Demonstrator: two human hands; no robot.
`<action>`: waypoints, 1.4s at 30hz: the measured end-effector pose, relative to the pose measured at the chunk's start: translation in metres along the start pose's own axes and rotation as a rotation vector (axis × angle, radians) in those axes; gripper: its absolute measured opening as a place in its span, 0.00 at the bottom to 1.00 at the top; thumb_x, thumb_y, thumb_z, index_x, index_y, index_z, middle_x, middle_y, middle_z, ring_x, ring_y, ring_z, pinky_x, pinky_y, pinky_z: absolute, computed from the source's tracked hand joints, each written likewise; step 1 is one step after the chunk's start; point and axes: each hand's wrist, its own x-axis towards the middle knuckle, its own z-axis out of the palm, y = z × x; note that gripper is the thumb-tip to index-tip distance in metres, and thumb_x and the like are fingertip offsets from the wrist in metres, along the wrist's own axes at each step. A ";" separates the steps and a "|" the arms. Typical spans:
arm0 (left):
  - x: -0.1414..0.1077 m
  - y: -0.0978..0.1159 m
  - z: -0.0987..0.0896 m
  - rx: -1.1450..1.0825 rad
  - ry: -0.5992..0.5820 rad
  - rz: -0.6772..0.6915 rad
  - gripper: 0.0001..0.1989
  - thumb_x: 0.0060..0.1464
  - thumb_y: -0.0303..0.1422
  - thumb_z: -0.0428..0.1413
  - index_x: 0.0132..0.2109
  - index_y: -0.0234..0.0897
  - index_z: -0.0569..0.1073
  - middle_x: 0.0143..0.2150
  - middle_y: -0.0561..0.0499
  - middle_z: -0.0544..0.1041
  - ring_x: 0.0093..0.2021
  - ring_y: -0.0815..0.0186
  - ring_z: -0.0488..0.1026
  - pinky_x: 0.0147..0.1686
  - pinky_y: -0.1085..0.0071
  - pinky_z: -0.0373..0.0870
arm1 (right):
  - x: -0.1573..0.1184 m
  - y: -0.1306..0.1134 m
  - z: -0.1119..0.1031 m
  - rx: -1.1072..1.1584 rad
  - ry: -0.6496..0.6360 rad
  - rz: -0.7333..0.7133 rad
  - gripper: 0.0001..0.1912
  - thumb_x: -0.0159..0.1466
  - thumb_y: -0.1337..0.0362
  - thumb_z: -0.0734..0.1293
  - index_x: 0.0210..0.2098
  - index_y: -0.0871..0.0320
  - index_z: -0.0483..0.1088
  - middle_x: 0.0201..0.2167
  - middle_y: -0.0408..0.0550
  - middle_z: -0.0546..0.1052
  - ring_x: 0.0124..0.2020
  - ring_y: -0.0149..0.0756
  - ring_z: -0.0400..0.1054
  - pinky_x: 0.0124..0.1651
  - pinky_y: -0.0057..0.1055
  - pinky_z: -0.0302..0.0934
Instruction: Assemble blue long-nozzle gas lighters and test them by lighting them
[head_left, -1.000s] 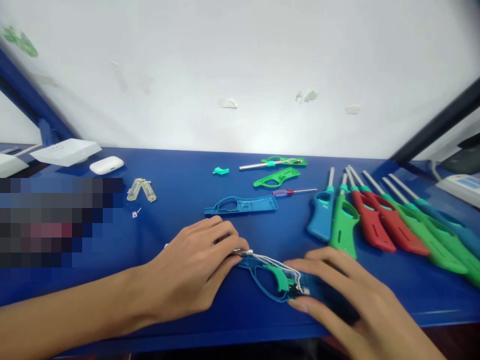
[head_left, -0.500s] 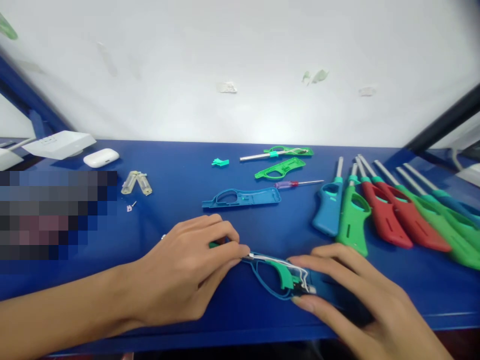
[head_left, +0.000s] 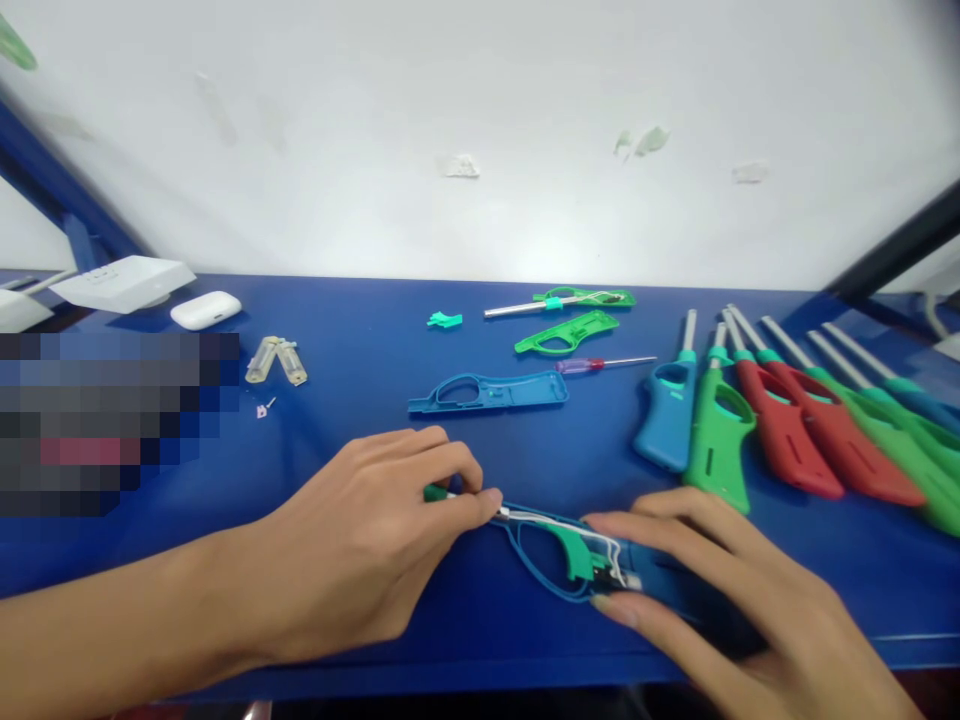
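A blue lighter half-shell (head_left: pixel 541 578) lies open near the front of the blue table, with a green trigger (head_left: pixel 576 552) and white wires (head_left: pixel 559 524) inside it. My left hand (head_left: pixel 390 530) pinches the shell's narrow front end, where the wires enter a metal rod mostly hidden by the fingers. A dark green piece (head_left: pixel 435 494) shows beneath its curled fingers. My right hand (head_left: pixel 735 590) grips the wide handle end, thumb on the near edge and fingers on the far edge. Behind them lies a matching blue half-shell (head_left: pixel 495 392).
Assembled lighters (head_left: pixel 795 430) in blue, green and red line the right side. A screwdriver (head_left: pixel 581 366), green shell parts (head_left: pixel 568 332) and a small green piece (head_left: pixel 445 320) lie behind. Clear fuel tanks (head_left: pixel 276 360) and a white case (head_left: pixel 206 310) are at left.
The view has shifted slightly. The left index finger has lifted a little, showing more of the dark green piece. Both hands keep their places on the blue shell.
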 end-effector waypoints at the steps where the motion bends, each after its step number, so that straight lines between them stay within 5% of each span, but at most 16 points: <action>1: 0.000 0.000 -0.001 0.002 -0.002 -0.001 0.15 0.64 0.22 0.50 0.51 0.38 0.77 0.44 0.48 0.79 0.38 0.60 0.78 0.41 0.58 0.79 | 0.000 0.000 0.000 0.003 0.005 -0.006 0.15 0.67 0.49 0.70 0.52 0.42 0.73 0.45 0.41 0.75 0.43 0.31 0.77 0.44 0.22 0.72; 12: -0.001 0.008 0.001 -0.020 0.024 0.014 0.14 0.65 0.22 0.49 0.51 0.34 0.76 0.44 0.46 0.79 0.39 0.60 0.76 0.37 0.62 0.77 | 0.000 -0.001 -0.001 0.000 -0.007 -0.002 0.15 0.67 0.48 0.69 0.52 0.41 0.73 0.45 0.41 0.75 0.44 0.32 0.76 0.44 0.23 0.72; 18: -0.001 0.011 0.005 -0.035 0.099 -0.015 0.07 0.68 0.30 0.53 0.46 0.35 0.76 0.42 0.47 0.78 0.37 0.62 0.74 0.38 0.63 0.75 | 0.001 -0.004 -0.001 0.024 0.014 0.003 0.14 0.66 0.50 0.71 0.50 0.42 0.74 0.44 0.40 0.76 0.42 0.31 0.77 0.43 0.22 0.72; 33: -0.002 0.006 0.013 -0.092 0.073 -0.041 0.09 0.69 0.26 0.51 0.45 0.38 0.77 0.40 0.50 0.75 0.36 0.65 0.71 0.35 0.67 0.70 | 0.003 -0.013 0.001 0.148 0.101 0.077 0.04 0.70 0.58 0.67 0.44 0.47 0.73 0.41 0.40 0.80 0.42 0.33 0.77 0.44 0.25 0.72; 42: -0.001 0.005 0.012 -0.147 0.051 -0.060 0.10 0.70 0.26 0.51 0.45 0.38 0.77 0.40 0.51 0.74 0.36 0.66 0.70 0.35 0.68 0.68 | 0.006 -0.015 -0.002 0.124 0.128 -0.015 0.06 0.70 0.61 0.67 0.42 0.45 0.77 0.38 0.39 0.79 0.41 0.28 0.77 0.45 0.20 0.72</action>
